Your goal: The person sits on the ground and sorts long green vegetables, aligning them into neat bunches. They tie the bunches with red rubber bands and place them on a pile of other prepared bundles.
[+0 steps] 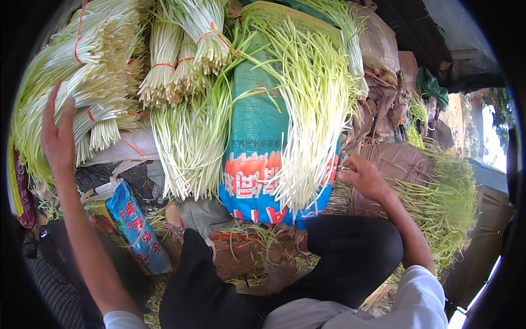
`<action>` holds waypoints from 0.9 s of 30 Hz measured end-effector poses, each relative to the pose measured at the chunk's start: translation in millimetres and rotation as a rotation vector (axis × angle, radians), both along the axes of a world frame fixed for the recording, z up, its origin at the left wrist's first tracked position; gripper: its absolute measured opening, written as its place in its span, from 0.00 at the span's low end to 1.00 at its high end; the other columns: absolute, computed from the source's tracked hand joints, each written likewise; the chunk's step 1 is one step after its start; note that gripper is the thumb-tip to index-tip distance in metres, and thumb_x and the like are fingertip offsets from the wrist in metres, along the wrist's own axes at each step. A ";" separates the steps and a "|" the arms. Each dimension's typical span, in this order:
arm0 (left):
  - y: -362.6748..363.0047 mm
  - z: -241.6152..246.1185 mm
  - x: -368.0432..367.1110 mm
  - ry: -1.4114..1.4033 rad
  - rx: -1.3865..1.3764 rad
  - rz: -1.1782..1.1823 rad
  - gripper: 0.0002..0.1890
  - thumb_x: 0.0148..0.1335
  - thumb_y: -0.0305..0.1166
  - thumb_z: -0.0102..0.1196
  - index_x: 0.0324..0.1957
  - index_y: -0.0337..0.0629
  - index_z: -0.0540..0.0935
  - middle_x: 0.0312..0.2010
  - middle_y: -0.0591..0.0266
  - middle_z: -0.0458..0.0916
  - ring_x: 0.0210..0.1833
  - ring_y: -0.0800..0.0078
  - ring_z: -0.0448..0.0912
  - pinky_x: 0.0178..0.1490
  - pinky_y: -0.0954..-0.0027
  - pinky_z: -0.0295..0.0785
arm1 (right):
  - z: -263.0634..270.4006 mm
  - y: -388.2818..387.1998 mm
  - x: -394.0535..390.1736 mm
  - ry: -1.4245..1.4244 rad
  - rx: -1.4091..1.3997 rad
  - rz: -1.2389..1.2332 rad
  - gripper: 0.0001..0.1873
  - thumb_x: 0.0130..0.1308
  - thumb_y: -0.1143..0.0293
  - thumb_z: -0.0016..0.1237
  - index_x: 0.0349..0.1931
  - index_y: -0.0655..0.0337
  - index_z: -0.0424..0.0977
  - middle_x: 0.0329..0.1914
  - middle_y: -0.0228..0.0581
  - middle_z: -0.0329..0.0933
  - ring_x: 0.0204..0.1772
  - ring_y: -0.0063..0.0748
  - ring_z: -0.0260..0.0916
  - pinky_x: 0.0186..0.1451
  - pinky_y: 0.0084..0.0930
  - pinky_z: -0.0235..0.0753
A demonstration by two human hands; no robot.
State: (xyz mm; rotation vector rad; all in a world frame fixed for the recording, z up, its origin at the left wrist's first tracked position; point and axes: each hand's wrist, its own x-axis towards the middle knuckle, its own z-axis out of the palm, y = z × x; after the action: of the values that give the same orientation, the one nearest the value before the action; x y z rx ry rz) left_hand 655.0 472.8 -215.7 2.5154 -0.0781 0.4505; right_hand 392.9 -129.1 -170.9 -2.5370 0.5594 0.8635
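Observation:
My left hand reaches over a pile of tied bundles of pale garlic chives at the left. Its fingers are extended and apart; whether they touch the stalks is unclear. My right hand is at the right edge of a stuffed green-and-blue woven sack. Its fingers are curled and blurred, and I cannot tell whether something small is between them. Loose chives lie spread over the sack, white ends toward me. Another loose heap of chives lies left of the sack.
Red-tied bundles stand behind the loose heap. A blue printed packet lies by my left knee. Green trimmings are heaped at the right beside a brown wrapped bale. Red ties lie on the littered ground between my knees.

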 end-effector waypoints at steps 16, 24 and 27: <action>-28.5 -151.6 -412.0 1.028 -1.179 0.327 0.16 0.74 0.31 0.61 0.59 0.33 0.83 0.48 0.61 0.87 0.49 0.78 0.83 0.56 0.74 0.76 | 28.1 66.4 86.8 0.154 0.738 0.127 0.12 0.75 0.70 0.56 0.52 0.68 0.80 0.41 0.34 0.84 0.48 0.20 0.79 0.54 0.25 0.80; -30.1 -220.7 -405.2 0.927 -0.817 0.351 0.04 0.68 0.22 0.61 0.35 0.38 0.81 0.29 0.70 0.84 0.32 0.84 0.78 0.38 0.75 0.74 | -10.5 158.3 296.9 -0.436 0.753 0.230 0.14 0.69 0.67 0.59 0.48 0.68 0.83 0.39 0.34 0.85 0.42 0.23 0.78 0.50 0.27 0.79; -38.1 -208.0 -382.7 0.968 -0.813 0.367 0.04 0.68 0.21 0.62 0.34 0.38 0.82 0.29 0.69 0.83 0.32 0.84 0.78 0.38 0.75 0.75 | -57.3 137.9 395.5 -0.589 0.432 0.465 0.18 0.73 0.64 0.55 0.56 0.66 0.80 0.44 0.30 0.83 0.48 0.22 0.77 0.57 0.27 0.77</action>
State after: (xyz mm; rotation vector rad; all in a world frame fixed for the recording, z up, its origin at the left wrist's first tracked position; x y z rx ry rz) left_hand 272.2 434.6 -423.7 1.6844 0.7777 -0.5407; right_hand 788.4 8.8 -228.1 -2.3603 -0.3731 0.2798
